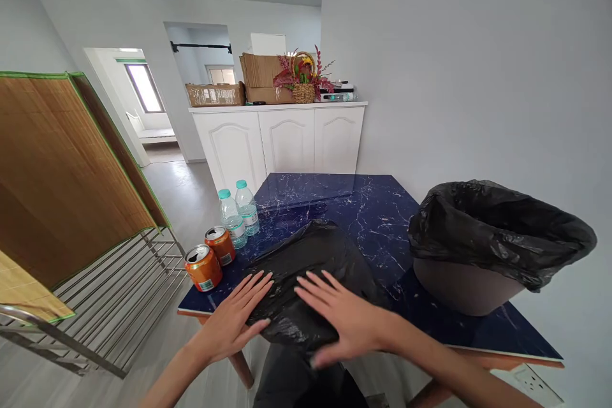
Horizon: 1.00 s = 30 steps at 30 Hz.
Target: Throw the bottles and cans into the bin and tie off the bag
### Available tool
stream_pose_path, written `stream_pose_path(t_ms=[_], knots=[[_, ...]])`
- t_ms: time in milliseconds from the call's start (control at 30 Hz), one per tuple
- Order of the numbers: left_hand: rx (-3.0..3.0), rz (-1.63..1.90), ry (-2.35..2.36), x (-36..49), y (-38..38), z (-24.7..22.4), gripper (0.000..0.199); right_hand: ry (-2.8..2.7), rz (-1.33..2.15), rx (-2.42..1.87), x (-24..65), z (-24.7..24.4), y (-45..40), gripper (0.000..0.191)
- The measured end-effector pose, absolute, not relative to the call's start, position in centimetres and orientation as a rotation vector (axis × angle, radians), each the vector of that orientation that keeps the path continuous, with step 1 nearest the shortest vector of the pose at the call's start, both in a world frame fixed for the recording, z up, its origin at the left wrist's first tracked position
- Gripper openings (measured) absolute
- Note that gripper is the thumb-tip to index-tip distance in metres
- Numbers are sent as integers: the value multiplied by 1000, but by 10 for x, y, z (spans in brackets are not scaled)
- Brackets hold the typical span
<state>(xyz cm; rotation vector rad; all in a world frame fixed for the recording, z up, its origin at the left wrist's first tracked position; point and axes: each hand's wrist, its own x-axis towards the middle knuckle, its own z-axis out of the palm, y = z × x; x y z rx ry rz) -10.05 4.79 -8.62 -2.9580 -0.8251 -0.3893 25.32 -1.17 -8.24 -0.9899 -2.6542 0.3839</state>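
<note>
A black plastic bag [315,255] lies spread over the front of the blue marbled table [382,229], its near part hanging past the edge. My left hand [234,322] rests on its left side, palm down with fingers spread. Flat on the middle of the bag is my right hand [344,319], fingers apart. To the left stand two orange cans, a front one [204,269] and a rear one [220,245]. Behind them are two clear bottles with teal caps, one left [232,217] and one right [247,207].
A bin [463,287] lined with a black bag stands at the table's right, near the wall. Beyond the table is a white cabinet [289,140] with cardboard boxes and a flower basket [304,93]. A metal rack [119,287] with a bamboo mat stands left.
</note>
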Motion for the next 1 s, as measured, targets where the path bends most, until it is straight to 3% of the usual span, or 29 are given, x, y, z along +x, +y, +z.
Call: stream_pose_path(t_ms=[67, 167, 267, 400, 467, 600, 700, 767, 867, 1000], knots=[[-2978, -347, -813, -107, 47, -85, 95, -2753, 374, -975, 258, -94, -36, 125], [-3004, -369, -838, -117, 48, -86, 106, -2711, 334, -1264, 284, -105, -56, 108], [-3039, -454, -900, -118, 50, -90, 84, -2646, 485, -1444, 313, -86, -70, 92], [-3194, -641, -905, -92, 46, -90, 39, -2540, 682, -1725, 328, -12, -92, 62], [-3278, -755, -941, -72, 41, -86, 31, -2550, 687, -1819, 329, 28, -93, 43], [-3209, -990, -1350, -38, 38, -78, 30, -2504, 381, -1962, 332, 69, -57, 39], [-3007, -1139, -1526, -29, 45, -73, 35, -2234, -161, -2110, 327, 66, -24, 34], [-2831, -1228, -1469, -27, 49, -70, 40, -2070, -352, -1927, 311, 55, -17, 40], [-2747, -1162, -1202, -22, 48, -66, 44, -2101, -280, -1511, 270, 32, -22, 50], [-2871, -760, -908, -11, 50, -70, 51, -2349, -43, -1258, 224, -18, -14, 58]])
